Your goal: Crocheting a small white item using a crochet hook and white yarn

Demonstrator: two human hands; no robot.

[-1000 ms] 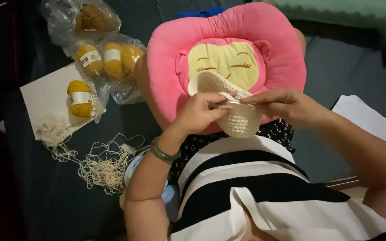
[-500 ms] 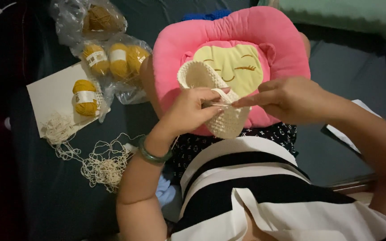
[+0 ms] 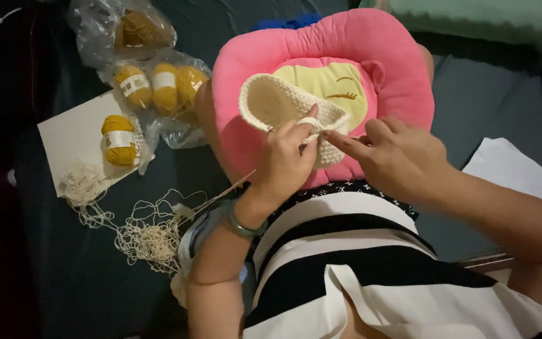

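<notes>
The cream crocheted piece (image 3: 283, 107) rests on the pink cushion (image 3: 246, 75) for support; the left hand (image 3: 286, 160) pinches its near edge; the right hand (image 3: 396, 157) pinches there too, steadying the stitches; loose cream yarn (image 3: 148, 235) lies left.

The left hand (image 3: 286, 160) covers the near rim of the cream crocheted piece (image 3: 283, 103); any hook is hidden, and the green cushion (image 3: 490, 16) runs off the top edge
</notes>
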